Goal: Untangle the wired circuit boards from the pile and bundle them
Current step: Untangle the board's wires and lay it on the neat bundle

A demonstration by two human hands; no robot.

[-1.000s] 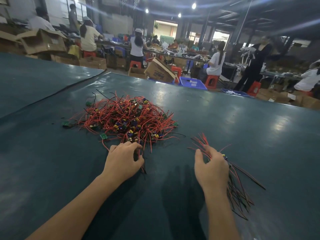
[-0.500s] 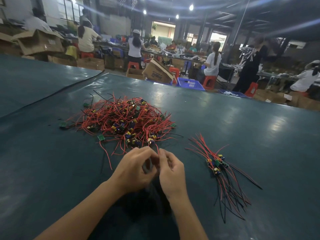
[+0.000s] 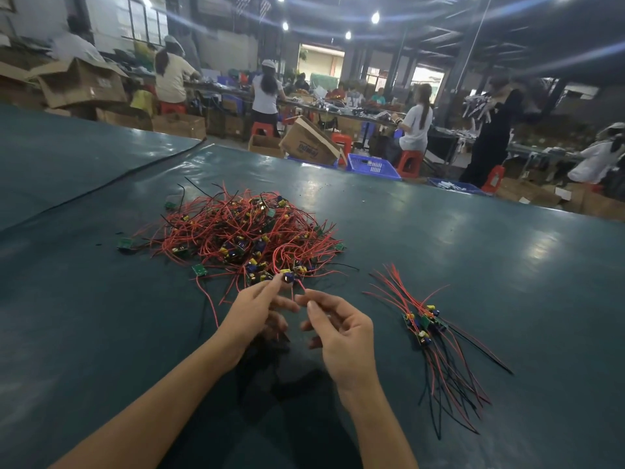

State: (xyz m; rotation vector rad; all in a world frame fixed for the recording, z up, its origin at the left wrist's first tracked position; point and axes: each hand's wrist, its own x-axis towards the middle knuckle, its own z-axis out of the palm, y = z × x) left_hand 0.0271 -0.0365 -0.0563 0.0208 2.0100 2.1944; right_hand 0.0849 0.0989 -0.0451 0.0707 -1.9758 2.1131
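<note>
Pinching a board at the pile's near edge, left hand holds rigid board — right hand pinches its limp, snag-prone wire.

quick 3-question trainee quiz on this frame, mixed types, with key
1. True or false: the sorted bundle lies on the right hand's side of the table.
2. What does the left hand pinch at the near edge of the tangled pile?
A. a blue basket
B. a small circuit board with red wires
C. a cardboard box
3. Fill in: the bundle's leads are red and ____.

Key: 1 true; 2 B; 3 black.
</note>
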